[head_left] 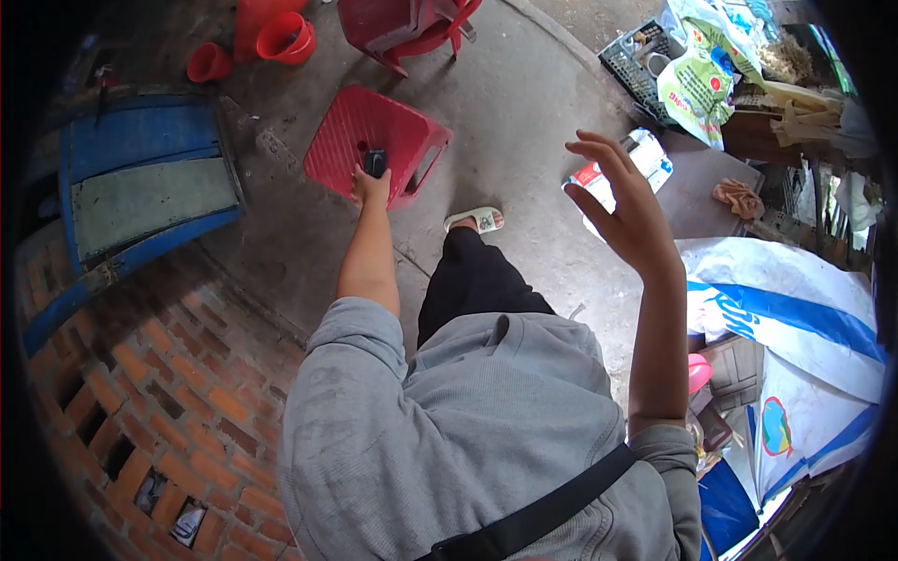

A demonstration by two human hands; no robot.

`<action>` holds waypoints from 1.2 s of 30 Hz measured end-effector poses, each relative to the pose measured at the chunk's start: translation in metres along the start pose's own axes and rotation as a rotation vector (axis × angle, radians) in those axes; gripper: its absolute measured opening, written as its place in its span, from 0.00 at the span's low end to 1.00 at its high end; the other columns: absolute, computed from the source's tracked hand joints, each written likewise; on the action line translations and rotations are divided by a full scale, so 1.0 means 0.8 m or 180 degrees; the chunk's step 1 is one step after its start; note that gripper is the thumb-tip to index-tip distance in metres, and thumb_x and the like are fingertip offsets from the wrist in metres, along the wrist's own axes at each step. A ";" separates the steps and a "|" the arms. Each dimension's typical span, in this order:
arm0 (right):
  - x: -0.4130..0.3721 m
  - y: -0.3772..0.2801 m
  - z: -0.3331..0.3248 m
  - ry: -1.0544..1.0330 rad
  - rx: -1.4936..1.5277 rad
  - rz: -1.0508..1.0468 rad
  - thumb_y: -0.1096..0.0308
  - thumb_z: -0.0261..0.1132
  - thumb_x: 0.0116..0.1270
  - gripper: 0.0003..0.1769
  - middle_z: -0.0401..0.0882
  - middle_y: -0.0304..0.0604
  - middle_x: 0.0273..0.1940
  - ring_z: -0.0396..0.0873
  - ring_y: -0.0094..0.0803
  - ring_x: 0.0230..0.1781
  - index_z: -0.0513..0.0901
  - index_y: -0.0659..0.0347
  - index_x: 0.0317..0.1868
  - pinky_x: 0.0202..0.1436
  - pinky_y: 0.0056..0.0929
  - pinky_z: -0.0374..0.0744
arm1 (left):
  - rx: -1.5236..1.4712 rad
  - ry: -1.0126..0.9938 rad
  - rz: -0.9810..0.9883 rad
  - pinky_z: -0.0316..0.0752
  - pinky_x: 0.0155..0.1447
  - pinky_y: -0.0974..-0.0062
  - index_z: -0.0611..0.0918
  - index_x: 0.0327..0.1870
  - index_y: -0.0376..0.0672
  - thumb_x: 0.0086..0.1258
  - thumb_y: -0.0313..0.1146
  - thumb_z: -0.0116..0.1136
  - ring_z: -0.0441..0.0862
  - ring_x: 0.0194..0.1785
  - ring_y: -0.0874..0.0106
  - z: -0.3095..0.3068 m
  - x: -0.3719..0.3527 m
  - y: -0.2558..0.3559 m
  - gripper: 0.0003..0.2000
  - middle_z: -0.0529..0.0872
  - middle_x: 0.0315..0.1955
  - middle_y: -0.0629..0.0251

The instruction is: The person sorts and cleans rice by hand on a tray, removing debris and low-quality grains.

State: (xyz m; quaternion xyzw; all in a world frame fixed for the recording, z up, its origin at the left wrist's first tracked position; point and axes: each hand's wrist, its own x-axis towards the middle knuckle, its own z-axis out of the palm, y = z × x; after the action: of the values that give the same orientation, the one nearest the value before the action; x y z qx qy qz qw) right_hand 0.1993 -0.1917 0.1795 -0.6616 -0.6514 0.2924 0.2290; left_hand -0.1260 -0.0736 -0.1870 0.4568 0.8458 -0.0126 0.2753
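A red plastic stool [332, 131] stands on the concrete floor ahead and to the left. My left hand [370, 187] reaches over its near edge, with the fingers round a small black object [376, 163] at the stool's top. Whether that object rests on the stool cannot be told. Raised at the right, my right hand [622, 206] is empty, its fingers and thumb apart. Beyond it, lower down, a white and red package [650, 159] lies partly hidden behind the hand.
Red buckets [286, 39] and a red chair [402, 23] are at the top. A blue-framed panel [154, 192] stands left by a brick wall [178, 402]. At right are a dark crate [636, 70], a brown cloth [739, 198] and a white-blue sheet [795, 309].
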 end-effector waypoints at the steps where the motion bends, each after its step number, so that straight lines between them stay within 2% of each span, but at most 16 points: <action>1: -0.003 0.000 0.001 -0.0009 0.0019 0.0032 0.64 0.65 0.65 0.20 0.70 0.50 0.61 0.76 0.48 0.55 0.73 0.57 0.56 0.55 0.37 0.75 | 0.0081 0.0189 -0.0147 0.63 0.68 0.53 0.64 0.68 0.52 0.59 0.50 0.64 0.64 0.68 0.51 -0.011 -0.016 0.017 0.36 0.67 0.65 0.56; 4: -0.016 0.007 0.003 0.0075 -0.0034 -0.0044 0.64 0.65 0.65 0.21 0.70 0.50 0.61 0.76 0.48 0.55 0.73 0.57 0.57 0.55 0.37 0.75 | -0.0202 0.0417 0.0290 0.59 0.69 0.54 0.63 0.69 0.45 0.62 0.51 0.60 0.63 0.68 0.50 -0.018 -0.039 0.052 0.36 0.66 0.66 0.50; 6: -0.027 0.016 0.004 0.0175 -0.0079 -0.0030 0.64 0.65 0.65 0.21 0.70 0.50 0.61 0.75 0.48 0.55 0.73 0.57 0.58 0.55 0.37 0.75 | -0.0861 0.0656 0.1542 0.58 0.70 0.57 0.64 0.67 0.35 0.65 0.50 0.57 0.61 0.69 0.48 0.001 -0.048 0.068 0.35 0.65 0.65 0.44; 8: -0.044 0.022 0.000 0.0285 -0.0122 0.0077 0.64 0.64 0.66 0.23 0.69 0.51 0.62 0.74 0.49 0.56 0.72 0.57 0.60 0.55 0.37 0.74 | -0.1890 -0.0047 0.2300 0.56 0.71 0.59 0.66 0.64 0.28 0.68 0.46 0.54 0.59 0.70 0.48 -0.004 -0.088 0.115 0.32 0.65 0.65 0.40; 10: -0.062 0.036 -0.004 0.0645 -0.0331 0.0010 0.64 0.63 0.66 0.24 0.69 0.53 0.63 0.72 0.50 0.59 0.70 0.57 0.62 0.57 0.37 0.73 | -0.2024 -0.0366 0.3342 0.53 0.73 0.60 0.66 0.64 0.29 0.71 0.43 0.50 0.58 0.71 0.48 -0.043 -0.166 0.174 0.28 0.66 0.64 0.40; 12: -0.088 0.050 -0.008 0.1015 -0.0454 0.0090 0.64 0.62 0.67 0.26 0.68 0.54 0.64 0.70 0.53 0.61 0.69 0.56 0.64 0.61 0.40 0.70 | -0.1854 -0.0672 0.4296 0.50 0.74 0.60 0.65 0.66 0.31 0.72 0.42 0.48 0.56 0.72 0.49 -0.072 -0.241 0.224 0.27 0.65 0.66 0.44; 13: -0.103 0.042 -0.016 0.1093 -0.0275 0.0303 0.66 0.60 0.67 0.27 0.66 0.56 0.65 0.65 0.55 0.65 0.67 0.60 0.65 0.65 0.41 0.67 | -0.1491 -0.0808 0.4804 0.48 0.75 0.62 0.61 0.69 0.34 0.73 0.40 0.46 0.52 0.74 0.52 -0.092 -0.276 0.245 0.28 0.60 0.69 0.48; 14: -0.118 0.033 -0.031 0.0930 -0.0231 0.0671 0.65 0.58 0.68 0.31 0.58 0.59 0.68 0.56 0.57 0.69 0.59 0.64 0.68 0.70 0.41 0.59 | -0.1144 -0.0925 0.5340 0.46 0.76 0.64 0.58 0.72 0.37 0.74 0.39 0.45 0.48 0.76 0.54 -0.109 -0.312 0.265 0.29 0.56 0.72 0.51; 15: -0.135 0.028 -0.042 0.0783 -0.0171 0.1032 0.64 0.57 0.69 0.36 0.51 0.62 0.71 0.46 0.60 0.73 0.52 0.69 0.71 0.75 0.42 0.51 | -0.1116 -0.1080 0.5463 0.46 0.76 0.64 0.58 0.72 0.37 0.74 0.39 0.45 0.48 0.76 0.54 -0.119 -0.346 0.280 0.29 0.56 0.72 0.51; 17: -0.175 0.038 -0.045 0.1076 -0.0339 0.1337 0.65 0.56 0.68 0.36 0.51 0.63 0.71 0.46 0.60 0.73 0.52 0.69 0.71 0.75 0.42 0.51 | -0.0456 -0.1564 0.6082 0.42 0.76 0.55 0.51 0.73 0.36 0.74 0.39 0.44 0.45 0.76 0.49 -0.132 -0.411 0.304 0.31 0.53 0.72 0.47; 20: -0.245 0.048 -0.042 0.1513 -0.0668 0.1874 0.67 0.55 0.68 0.35 0.51 0.65 0.71 0.47 0.61 0.73 0.52 0.71 0.71 0.75 0.43 0.52 | -0.0199 -0.2152 0.6704 0.43 0.76 0.57 0.52 0.72 0.32 0.73 0.37 0.44 0.47 0.75 0.47 -0.123 -0.499 0.320 0.31 0.54 0.71 0.42; 22: -0.297 0.049 -0.040 0.1822 -0.1055 0.2248 0.67 0.55 0.67 0.36 0.51 0.65 0.71 0.48 0.60 0.73 0.52 0.72 0.70 0.74 0.43 0.54 | -0.0081 -0.2465 0.7184 0.45 0.75 0.56 0.52 0.72 0.31 0.72 0.34 0.46 0.50 0.74 0.46 -0.108 -0.557 0.322 0.31 0.55 0.70 0.39; 28: -0.439 0.021 0.004 0.3005 -0.0938 0.3605 0.69 0.55 0.67 0.36 0.50 0.65 0.71 0.46 0.60 0.73 0.51 0.72 0.71 0.74 0.43 0.54 | 0.0338 -0.3899 0.8291 0.48 0.74 0.55 0.53 0.72 0.32 0.71 0.33 0.48 0.50 0.74 0.47 -0.028 -0.706 0.280 0.31 0.55 0.70 0.41; 29: -0.459 0.012 0.017 0.3267 -0.1115 0.3701 0.70 0.55 0.67 0.35 0.49 0.65 0.71 0.46 0.60 0.73 0.52 0.72 0.71 0.74 0.43 0.54 | 0.0398 -0.4173 0.8485 0.48 0.74 0.55 0.53 0.72 0.33 0.71 0.33 0.48 0.50 0.74 0.47 -0.014 -0.729 0.264 0.31 0.55 0.70 0.42; 32: -0.512 -0.039 0.035 0.3503 -0.0618 0.4625 0.71 0.55 0.67 0.35 0.49 0.66 0.71 0.46 0.60 0.73 0.52 0.74 0.70 0.74 0.43 0.55 | 0.0602 -0.4901 0.8936 0.48 0.74 0.54 0.54 0.72 0.33 0.72 0.34 0.47 0.50 0.74 0.46 0.001 -0.805 0.206 0.31 0.55 0.70 0.42; 36: -0.579 -0.077 0.092 0.3766 -0.0887 0.5194 0.74 0.55 0.64 0.35 0.49 0.69 0.70 0.47 0.64 0.72 0.52 0.77 0.69 0.74 0.45 0.54 | 0.1076 -0.5788 0.9320 0.48 0.74 0.55 0.52 0.72 0.34 0.71 0.35 0.48 0.50 0.74 0.46 0.019 -0.880 0.110 0.32 0.54 0.71 0.43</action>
State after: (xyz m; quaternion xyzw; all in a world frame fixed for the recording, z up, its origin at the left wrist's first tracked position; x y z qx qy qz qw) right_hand 0.1134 -0.6557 0.2094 -0.9635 0.1882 -0.0933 0.1660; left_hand 0.2531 -0.5654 0.1566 -0.6527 0.6606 0.0865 -0.3608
